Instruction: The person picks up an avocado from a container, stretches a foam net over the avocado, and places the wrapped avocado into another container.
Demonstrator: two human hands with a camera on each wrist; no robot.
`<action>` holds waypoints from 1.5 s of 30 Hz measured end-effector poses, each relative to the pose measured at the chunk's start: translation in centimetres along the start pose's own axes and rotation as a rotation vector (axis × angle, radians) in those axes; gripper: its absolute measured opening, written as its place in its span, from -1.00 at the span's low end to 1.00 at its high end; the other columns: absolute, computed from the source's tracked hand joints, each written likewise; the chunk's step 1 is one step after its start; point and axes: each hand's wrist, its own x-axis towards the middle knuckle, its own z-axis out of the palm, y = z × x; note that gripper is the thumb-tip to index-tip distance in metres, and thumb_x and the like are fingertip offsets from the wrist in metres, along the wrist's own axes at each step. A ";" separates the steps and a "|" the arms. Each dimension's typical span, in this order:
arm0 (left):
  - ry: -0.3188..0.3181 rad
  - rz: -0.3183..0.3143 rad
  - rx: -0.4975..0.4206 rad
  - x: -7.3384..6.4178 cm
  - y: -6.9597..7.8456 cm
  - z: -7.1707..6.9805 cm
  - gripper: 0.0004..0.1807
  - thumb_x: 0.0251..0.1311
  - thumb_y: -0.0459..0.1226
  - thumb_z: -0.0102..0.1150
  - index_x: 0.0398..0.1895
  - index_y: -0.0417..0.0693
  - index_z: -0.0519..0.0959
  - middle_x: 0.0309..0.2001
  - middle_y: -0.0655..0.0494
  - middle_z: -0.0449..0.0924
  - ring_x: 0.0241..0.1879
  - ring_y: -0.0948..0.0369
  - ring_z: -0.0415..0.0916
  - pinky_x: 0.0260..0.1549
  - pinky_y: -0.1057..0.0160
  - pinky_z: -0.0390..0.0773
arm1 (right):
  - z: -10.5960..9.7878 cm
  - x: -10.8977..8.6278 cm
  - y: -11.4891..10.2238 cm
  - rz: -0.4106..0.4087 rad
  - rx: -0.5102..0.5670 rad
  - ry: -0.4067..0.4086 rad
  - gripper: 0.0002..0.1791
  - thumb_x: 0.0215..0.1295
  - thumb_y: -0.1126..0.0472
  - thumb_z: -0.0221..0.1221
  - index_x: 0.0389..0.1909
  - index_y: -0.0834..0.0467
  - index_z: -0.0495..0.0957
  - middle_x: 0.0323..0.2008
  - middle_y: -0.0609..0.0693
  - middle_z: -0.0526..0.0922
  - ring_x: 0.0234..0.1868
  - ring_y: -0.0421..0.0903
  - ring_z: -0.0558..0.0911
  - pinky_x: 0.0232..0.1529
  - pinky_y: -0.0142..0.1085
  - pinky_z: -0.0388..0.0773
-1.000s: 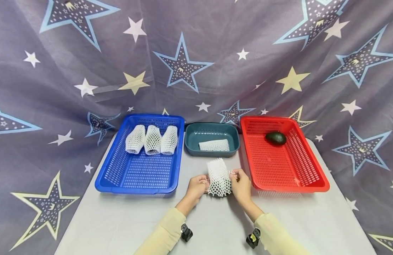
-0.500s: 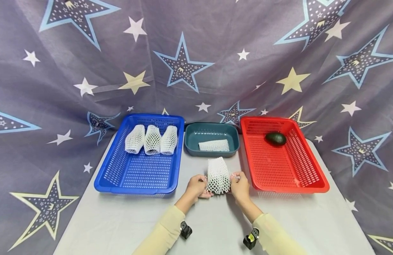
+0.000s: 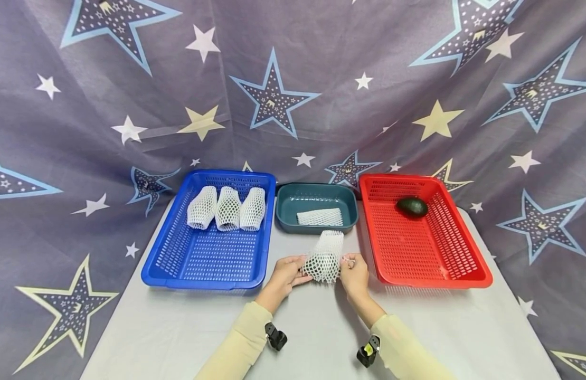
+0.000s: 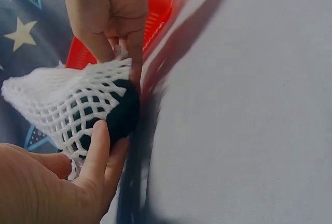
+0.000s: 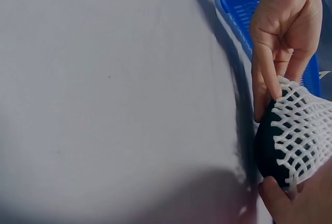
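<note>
A dark avocado (image 4: pixel 125 114) sits partly inside a white foam net sleeve (image 3: pixel 327 253), its rounded end bare at the sleeve's stretched mouth. My left hand (image 3: pixel 285 274) pinches the sleeve's left edge, with fingers also touching the avocado. On the opposite side, my right hand (image 3: pixel 355 274) pinches the other edge between thumb and fingers. The sleeve's narrow end points away toward the green tray. Seen from the right wrist, the avocado (image 5: pixel 266 149) bulges out between both hands; my right hand (image 5: pixel 308 198) is partly cut off there.
A blue basket (image 3: pixel 152 269) on the left holds 3 sleeved fruits (image 3: pixel 228 209). Behind the hands, a dark green tray (image 3: pixel 317 230) contains a flat foam net (image 3: pixel 320 217). On the right, a red basket (image 3: pixel 393 253) holds a bare avocado (image 3: pixel 412 207).
The sleeve with the avocado has tilted and shifted slightly away from me, its mouth pulled wider to the left. My left fingers have spread along the avocado; the right hand keeps its pinch.
</note>
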 end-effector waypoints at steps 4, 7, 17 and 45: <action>-0.023 0.009 -0.021 -0.2 0.2 0.1 -0.55 0.49 -0.32 0.09 0.23 -0.59 0.43 0.03 -0.36 0.64 -0.05 0.01 0.71 0.04 0.05 0.68 | 0.1 0.1 0.3 -0.005 -0.012 0.007 -0.95 0.33 0.42 0.15 -0.23 0.33 0.52 -0.39 0.19 0.71 -0.54 -0.25 0.47 -0.51 -0.43 0.46; -0.014 0.023 -0.005 -0.3 0.3 0.3 -0.60 0.45 -0.37 0.12 0.21 -0.53 0.47 0.11 -0.34 0.61 0.00 0.01 0.68 0.07 0.02 0.67 | 0.2 0.2 0.4 0.000 -0.025 0.016 -0.95 0.31 0.43 0.16 -0.24 0.33 0.53 -0.40 0.18 0.72 -0.52 -0.23 0.47 -0.49 -0.42 0.45; 0.252 0.156 0.117 -0.1 0.2 1.3 -0.80 0.43 -0.41 0.10 -0.03 -0.44 0.54 -0.18 -0.13 0.55 -0.20 0.10 0.55 -0.26 0.05 0.77 | 0.2 0.4 0.7 0.104 0.281 -0.137 -0.75 0.36 0.50 0.08 -0.02 0.59 0.52 -0.46 0.00 0.61 -0.50 -0.31 0.49 -0.49 -0.52 0.49; 0.177 0.172 0.167 -0.4 0.7 1.0 -0.54 0.34 -0.13 0.31 -0.08 -0.48 0.65 -0.17 -0.16 0.72 -0.33 0.27 0.63 -0.23 0.22 0.75 | 0.6 0.1 -2.3 0.204 0.456 -0.281 -0.83 0.54 0.28 0.05 -0.06 0.33 0.49 -0.37 -0.08 0.53 -0.41 -0.23 0.54 -0.47 -0.40 0.61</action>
